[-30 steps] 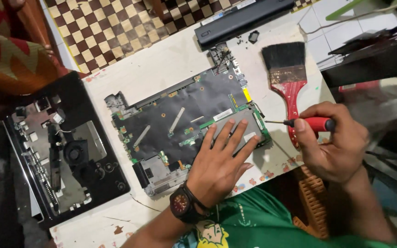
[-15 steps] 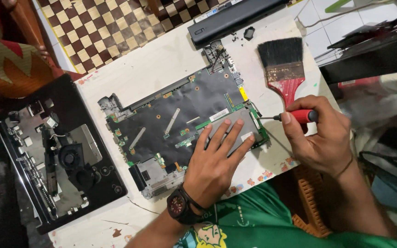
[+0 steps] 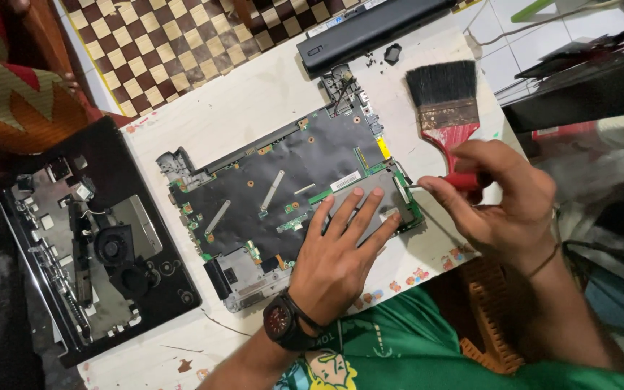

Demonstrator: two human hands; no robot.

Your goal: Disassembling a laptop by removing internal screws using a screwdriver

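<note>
A laptop motherboard (image 3: 276, 188) under a black film lies tilted on a white board. My left hand (image 3: 341, 253), with a dark wristwatch, rests flat on its near right part, fingers spread. My right hand (image 3: 503, 206) grips a red-handled screwdriver (image 3: 464, 180). Its thin metal tip touches the motherboard's right edge, close to my left fingertips.
A red-handled paintbrush (image 3: 445, 101) with black bristles lies just behind my right hand. A long black laptop battery (image 3: 370, 29) sits at the far edge. The opened laptop base (image 3: 95, 238) with its fan lies at the left. Checkered flooring shows beyond.
My right hand with the screwdriver has shifted slightly left along the motherboard's right edge, and my fingers now cover more of the red handle. My left hand stays flat on the board.
</note>
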